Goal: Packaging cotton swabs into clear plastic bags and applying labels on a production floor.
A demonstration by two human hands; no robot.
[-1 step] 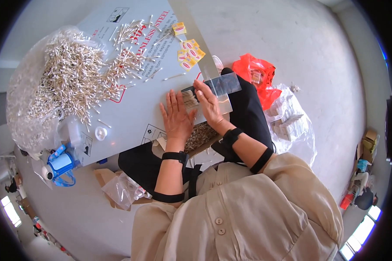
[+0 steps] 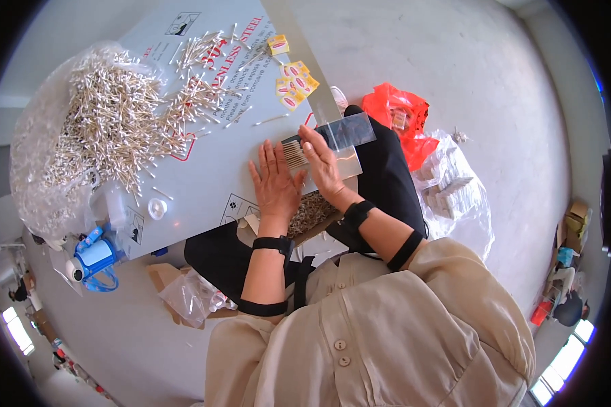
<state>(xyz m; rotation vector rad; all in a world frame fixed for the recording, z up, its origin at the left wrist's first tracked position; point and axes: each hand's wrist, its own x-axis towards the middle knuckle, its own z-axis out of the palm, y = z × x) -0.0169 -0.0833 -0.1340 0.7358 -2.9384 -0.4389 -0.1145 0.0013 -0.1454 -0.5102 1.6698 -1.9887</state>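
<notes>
A neat row of cotton swabs (image 2: 294,154) lies side by side near the table's right edge, between my two hands. My left hand (image 2: 278,188) rests flat on the table with fingers stretched out, its fingertips beside the row's left end. At the right end, my right hand (image 2: 324,165) has its fingers extended against the swabs; part of its fingertips' contact is hidden. A clear plastic bag (image 2: 353,131) lies just beyond my right hand, overhanging the table edge. Further left is a big heap of loose cotton swabs (image 2: 115,112) spilling out of a clear bag (image 2: 30,169).
Small yellow-and-white boxes (image 2: 295,83) lie at the far edge of the table (image 2: 217,169). A white lid (image 2: 157,208) and a blue container (image 2: 96,256) are at the left. Below the edge sits a cardboard box with swabs (image 2: 312,210). Red (image 2: 397,122) and clear bags (image 2: 458,193) lie on the floor.
My right hand has shifted very slightly to the left against the row of cotton swabs. My left hand has stayed in place.
</notes>
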